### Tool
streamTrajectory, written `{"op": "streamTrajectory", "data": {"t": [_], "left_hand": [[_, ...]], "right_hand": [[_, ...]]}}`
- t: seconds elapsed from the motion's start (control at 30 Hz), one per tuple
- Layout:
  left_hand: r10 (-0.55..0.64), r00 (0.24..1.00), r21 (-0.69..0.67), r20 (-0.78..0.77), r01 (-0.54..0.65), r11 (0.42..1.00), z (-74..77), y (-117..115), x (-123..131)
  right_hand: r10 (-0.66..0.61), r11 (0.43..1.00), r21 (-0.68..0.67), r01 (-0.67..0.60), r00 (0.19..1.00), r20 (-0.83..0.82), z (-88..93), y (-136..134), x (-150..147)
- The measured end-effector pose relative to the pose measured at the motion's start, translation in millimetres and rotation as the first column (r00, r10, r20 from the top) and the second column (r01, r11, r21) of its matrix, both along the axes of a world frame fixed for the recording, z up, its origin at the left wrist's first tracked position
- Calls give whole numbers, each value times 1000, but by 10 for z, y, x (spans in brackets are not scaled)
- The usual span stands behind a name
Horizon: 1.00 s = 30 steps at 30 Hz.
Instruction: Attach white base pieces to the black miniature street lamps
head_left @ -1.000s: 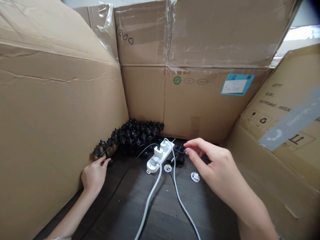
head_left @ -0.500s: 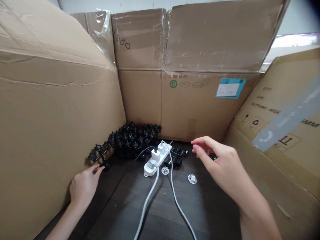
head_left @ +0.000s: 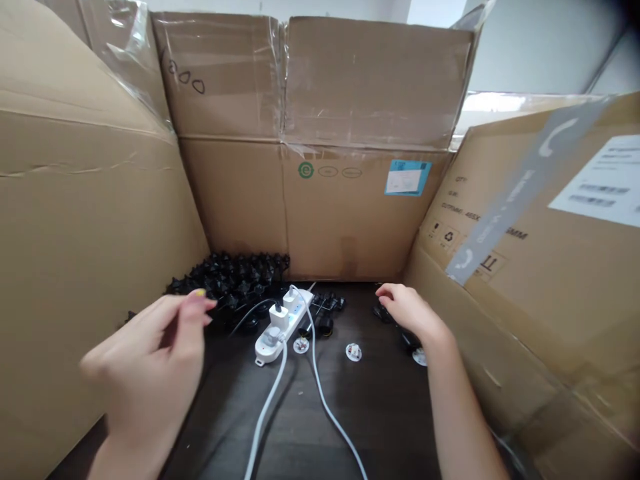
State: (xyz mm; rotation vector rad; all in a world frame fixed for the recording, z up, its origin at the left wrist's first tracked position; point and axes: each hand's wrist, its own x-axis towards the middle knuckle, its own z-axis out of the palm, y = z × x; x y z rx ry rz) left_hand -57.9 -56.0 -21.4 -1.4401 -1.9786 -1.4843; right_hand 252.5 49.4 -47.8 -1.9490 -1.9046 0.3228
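Reaching for black parts (head_left: 381, 312) at centre right, the right hand (head_left: 413, 315) covers them, grip unclear; left hand (head_left: 145, 363) hovers, fingers loosely apart.

Hemmed in by cardboard: left carton (head_left: 75, 233), taped back carton (head_left: 325, 220) with a blue label (head_left: 407, 177), right carton (head_left: 540, 287) with grey tape. Dark wood-grain surface (head_left: 390, 413) underneath, pale wall (head_left: 525, 47) up top.

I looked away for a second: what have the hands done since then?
The left hand has lifted away from the black parts and risen toward the camera; whether it holds anything is unclear. The right hand has moved right, down to small black pieces by the right box. The power strip, its cables and the white discs lie as before.
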Motion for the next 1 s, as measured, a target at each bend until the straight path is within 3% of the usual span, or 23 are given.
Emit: {"op": "streamTrajectory", "data": {"t": [0.07,0.13,0.2,0.27,0.37,0.5,0.63,0.8,1.0], "left_hand": [[-148,985,101,-89,157,982,160,217,339],[-256,957,11,-139,260,966,186,481,561],[-251,949,-152,-192,224,963,109,745,679],[-267,952,-295,-146,216,931,-16,956,729],[-304,946,-354,-111,248,902,-185,1125,756],[-352,932,-388,-85,295,873,-266,1170,751],[-356,932,-409,-59,303,861,-225,1176,672],[-417,906,-404,-69,356,843,-171,1143,602],[-475,876,-370,-84,415,831,-112,1056,628]], "right_hand": [[-26,998,-63,27,999,24,-126,99,40],[-7,993,-115,10,1000,30,-216,145,-20],[86,987,-138,-85,996,-2,-279,148,-182],[223,963,-144,-229,973,-56,-338,129,-403],[352,914,-174,-365,930,-105,-460,112,-696],[378,899,-187,-396,918,-123,-623,150,-830],[309,934,-145,-325,943,-124,-624,182,-778],[171,985,36,-168,971,-166,-443,164,-699],[-44,973,201,109,952,-303,-322,217,-573]]}}
